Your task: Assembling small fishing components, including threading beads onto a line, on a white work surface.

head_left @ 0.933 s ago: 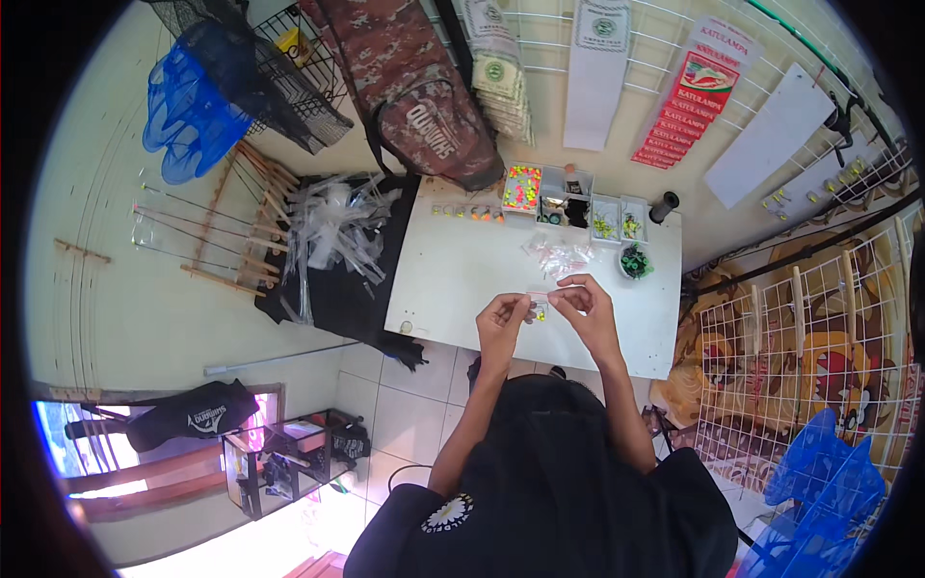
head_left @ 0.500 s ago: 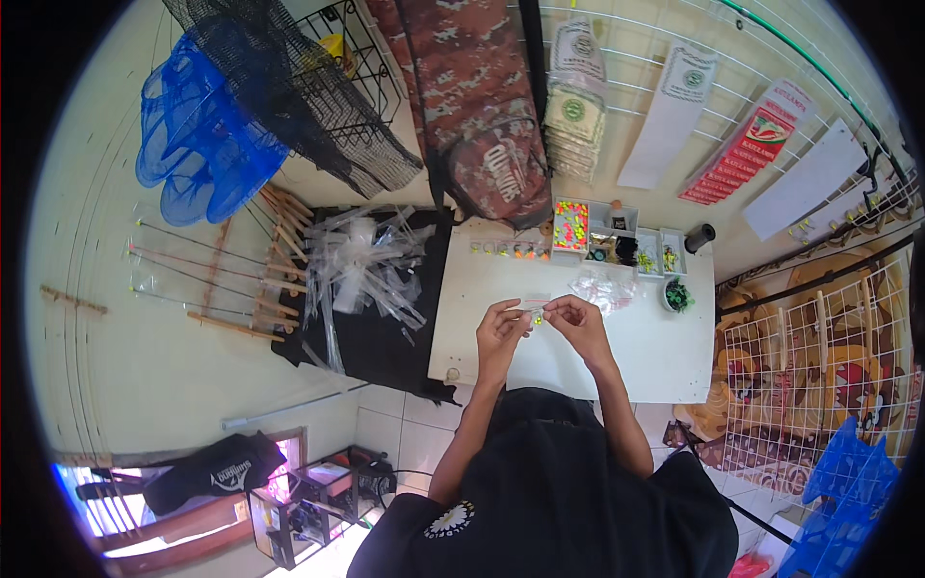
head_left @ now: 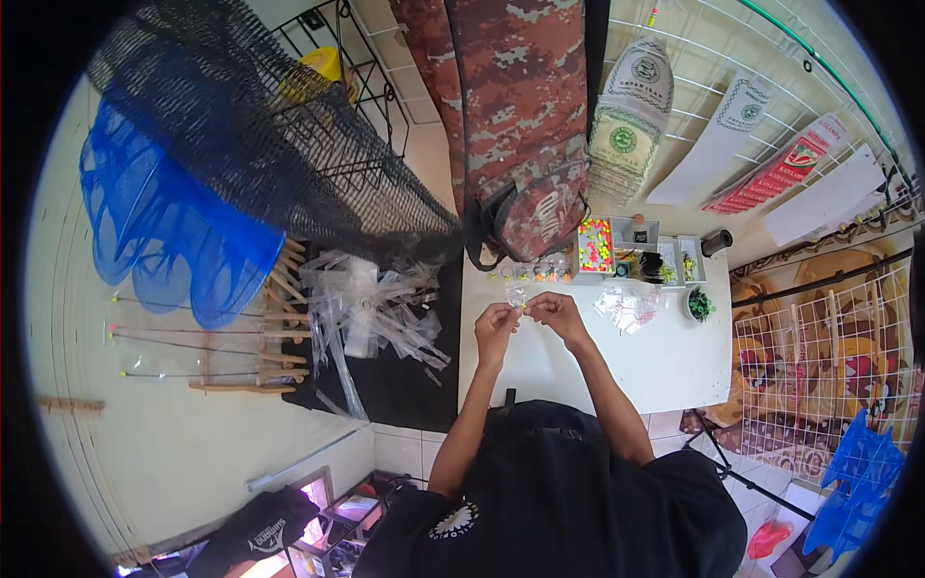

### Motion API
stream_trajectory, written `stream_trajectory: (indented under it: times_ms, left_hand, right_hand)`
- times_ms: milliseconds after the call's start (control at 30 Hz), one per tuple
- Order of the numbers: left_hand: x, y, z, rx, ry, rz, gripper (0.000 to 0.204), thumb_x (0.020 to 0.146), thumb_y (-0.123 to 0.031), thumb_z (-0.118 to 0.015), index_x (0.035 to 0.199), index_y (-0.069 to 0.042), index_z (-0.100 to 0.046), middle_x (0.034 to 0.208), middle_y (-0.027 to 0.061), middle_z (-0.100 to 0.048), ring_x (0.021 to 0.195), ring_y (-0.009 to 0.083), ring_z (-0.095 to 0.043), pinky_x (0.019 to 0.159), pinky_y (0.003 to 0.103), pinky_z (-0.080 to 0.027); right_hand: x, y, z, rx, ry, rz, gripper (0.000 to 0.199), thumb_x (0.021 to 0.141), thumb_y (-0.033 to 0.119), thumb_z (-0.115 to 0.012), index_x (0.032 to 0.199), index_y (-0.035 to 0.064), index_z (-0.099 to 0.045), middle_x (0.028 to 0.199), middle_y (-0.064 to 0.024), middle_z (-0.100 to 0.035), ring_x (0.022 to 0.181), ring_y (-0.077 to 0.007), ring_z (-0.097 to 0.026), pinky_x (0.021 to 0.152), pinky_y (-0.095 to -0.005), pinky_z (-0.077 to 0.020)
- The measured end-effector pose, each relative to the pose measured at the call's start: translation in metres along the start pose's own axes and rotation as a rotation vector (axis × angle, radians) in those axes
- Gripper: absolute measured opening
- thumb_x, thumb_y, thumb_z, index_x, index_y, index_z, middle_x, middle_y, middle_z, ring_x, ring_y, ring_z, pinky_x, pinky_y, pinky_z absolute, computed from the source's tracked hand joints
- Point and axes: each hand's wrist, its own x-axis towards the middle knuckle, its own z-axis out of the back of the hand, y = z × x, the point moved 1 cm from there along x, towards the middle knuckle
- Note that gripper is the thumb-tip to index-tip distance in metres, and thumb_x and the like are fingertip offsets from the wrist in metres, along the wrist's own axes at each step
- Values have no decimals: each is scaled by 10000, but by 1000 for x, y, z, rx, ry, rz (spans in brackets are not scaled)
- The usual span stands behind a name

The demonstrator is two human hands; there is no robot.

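Over the white table (head_left: 636, 361), my left hand (head_left: 496, 328) and my right hand (head_left: 559, 318) meet, thumbs and fingertips pinched together. Between them they hold a small clear plastic bag (head_left: 517, 295) with something tiny and yellow-green at its lower edge. My fingers partly hide it, and its exact kind is too small to make out. Just beyond the hands runs a row of small packets (head_left: 530, 272) with orange and yellow bits. Right of my right hand lies a loose pile of clear plastic bags (head_left: 629, 306) with red lines.
Behind stand a box of red and yellow pieces (head_left: 595, 246), a grey divided tray (head_left: 638, 233), a black cylinder (head_left: 716, 242) and a potted plant (head_left: 699, 305). Plastic wrappers (head_left: 366, 318) cover a black cloth at left. Nets (head_left: 183, 231) and a camouflage bag (head_left: 525, 116) hang above.
The view has shifted, so the table and hanging goods sit differently in the picture. My hands have come closer together at the small bag, which they still hold.
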Motion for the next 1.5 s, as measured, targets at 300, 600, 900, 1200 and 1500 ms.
stream_trajectory:
  times_ms: [300, 600, 900, 1200, 1500]
  left_hand:
    - [89, 61, 22, 236, -61, 4, 163, 859, -153, -706, 925, -5, -684, 751, 35, -685, 576, 92, -598, 544, 233, -486]
    - [133, 106, 52, 532, -206, -352, 111, 779, -69, -732, 868, -10, -701, 740, 48, -671, 652, 126, -604, 616, 293, -484]
    - [173, 158, 80, 261, -75, -314, 308, 792, -139, -735, 1034, 32, -648, 958, 155, -700, 860, 255, -666, 756, 354, -504]
    - [140, 104, 34, 814, -109, -392, 289, 864, -258, -584, 1037, -28, -607, 941, 162, -625, 877, 320, -601, 729, 407, -466]
    - [116, 56, 21, 932, -118, -499, 207, 836, -130, -607, 1015, -35, -652, 1006, 195, -644, 915, 386, -597, 798, 452, -465]
  right_hand:
    - [77, -52, 0, -183, -221, -264, 165, 799, 164, -715, 910, 43, -698, 778, -30, -704, 624, -91, -629, 527, -246, -477]
    - [98, -39, -35, -723, -525, -362, 316, 698, 335, -787, 863, 75, -720, 836, -127, -721, 768, -283, -709, 698, -394, -561]
    - [116, -70, -33, -974, -514, -298, 434, 774, 409, -701, 973, 25, -655, 934, -208, -670, 873, -342, -685, 724, -446, -549]
    - [102, -82, -17, -1115, -525, -122, 308, 772, 317, -703, 923, 52, -660, 778, -151, -674, 763, -317, -682, 671, -434, -545]
    - [52, -75, -10, -861, -557, 28, 158, 809, 168, -665, 948, 98, -690, 846, -112, -710, 772, -324, -677, 704, -416, -528]
